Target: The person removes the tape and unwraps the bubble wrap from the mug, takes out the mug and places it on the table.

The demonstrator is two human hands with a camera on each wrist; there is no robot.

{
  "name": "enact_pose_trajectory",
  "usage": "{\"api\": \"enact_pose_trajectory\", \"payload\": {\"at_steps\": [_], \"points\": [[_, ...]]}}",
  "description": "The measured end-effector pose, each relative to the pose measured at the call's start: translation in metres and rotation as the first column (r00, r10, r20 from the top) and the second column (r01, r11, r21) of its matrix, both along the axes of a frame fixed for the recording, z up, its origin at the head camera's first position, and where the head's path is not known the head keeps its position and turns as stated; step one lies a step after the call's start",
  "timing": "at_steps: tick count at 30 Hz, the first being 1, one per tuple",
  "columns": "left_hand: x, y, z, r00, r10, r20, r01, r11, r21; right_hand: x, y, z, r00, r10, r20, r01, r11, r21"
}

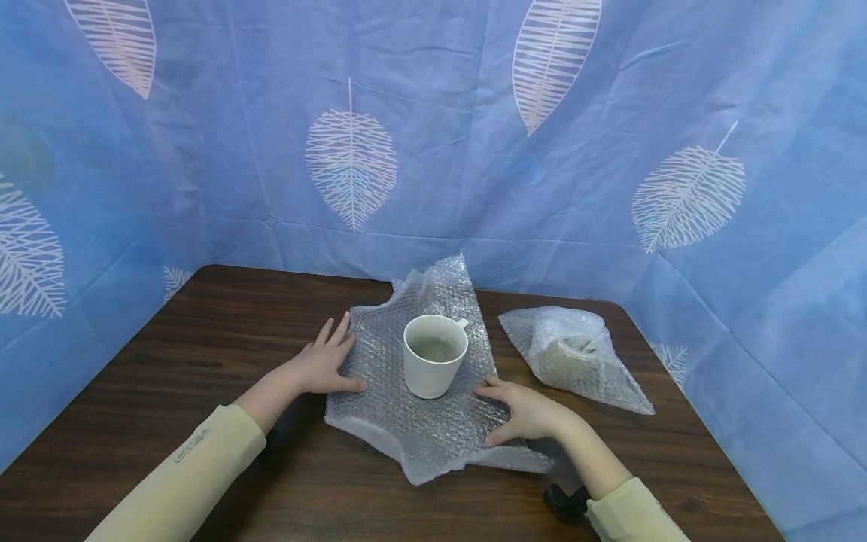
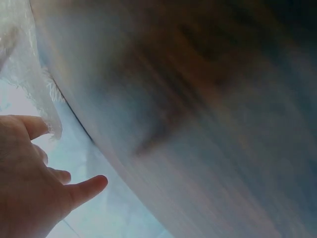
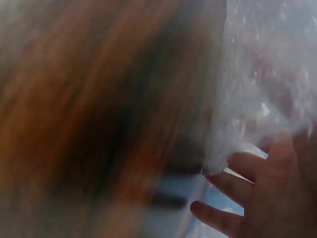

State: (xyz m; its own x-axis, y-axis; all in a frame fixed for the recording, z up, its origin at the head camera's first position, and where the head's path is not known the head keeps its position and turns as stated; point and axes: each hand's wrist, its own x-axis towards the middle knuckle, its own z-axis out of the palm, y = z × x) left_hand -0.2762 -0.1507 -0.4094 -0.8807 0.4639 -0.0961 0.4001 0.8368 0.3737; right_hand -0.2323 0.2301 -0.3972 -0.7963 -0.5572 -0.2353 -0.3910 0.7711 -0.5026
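Straight, relaxed fingers of the left hand [image 1: 325,363] and right hand [image 1: 524,412] are pressed flat on the crumpled clear bubble-wrap sheet [image 1: 406,433], spread on the dark wooden table [image 1: 169,361]. A white ceramic mug [image 1: 435,365] is stood upright at the sheet's centre. A bubble-wrapped bundle [image 1: 576,357] is seen to the right, its contents obscured. Both wrist views are blurred. Blue leaf-patterned cloth [image 1: 609,188] is hung behind.

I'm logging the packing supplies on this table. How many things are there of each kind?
White cups: 1, the white cup standing on the sheet.
Flat bubble wrap sheets: 1, the bubble wrap sheet under both hands.
Wrapped bundles: 1, the wrapped bundle to the right; its contents are unclear.
Total: 3.
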Motion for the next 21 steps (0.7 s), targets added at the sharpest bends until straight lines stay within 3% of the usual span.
{"api": "enact_pose_trajectory", "payload": {"at_steps": [5, 12, 21], "points": [[0.007, -0.001, -0.001, 1.0, -0.026, 0.005, 0.026, 1.0, -0.007, -0.001, 0.001, -0.004, 1.0, -0.007, -0.013, 0.008, 1.0, 0.025], [0.018, -0.002, 0.002, 0.99, -0.055, 0.131, 0.056, 0.998, 0.001, -0.002, 0.001, -0.007, 0.999, -0.008, -0.033, 0.01, 0.998, 0.067], [0.017, -0.004, 0.001, 0.974, -0.051, 0.222, 0.061, 0.997, -0.041, 0.001, -0.001, -0.004, 0.999, -0.003, -0.049, 0.009, 0.992, 0.124]]}}
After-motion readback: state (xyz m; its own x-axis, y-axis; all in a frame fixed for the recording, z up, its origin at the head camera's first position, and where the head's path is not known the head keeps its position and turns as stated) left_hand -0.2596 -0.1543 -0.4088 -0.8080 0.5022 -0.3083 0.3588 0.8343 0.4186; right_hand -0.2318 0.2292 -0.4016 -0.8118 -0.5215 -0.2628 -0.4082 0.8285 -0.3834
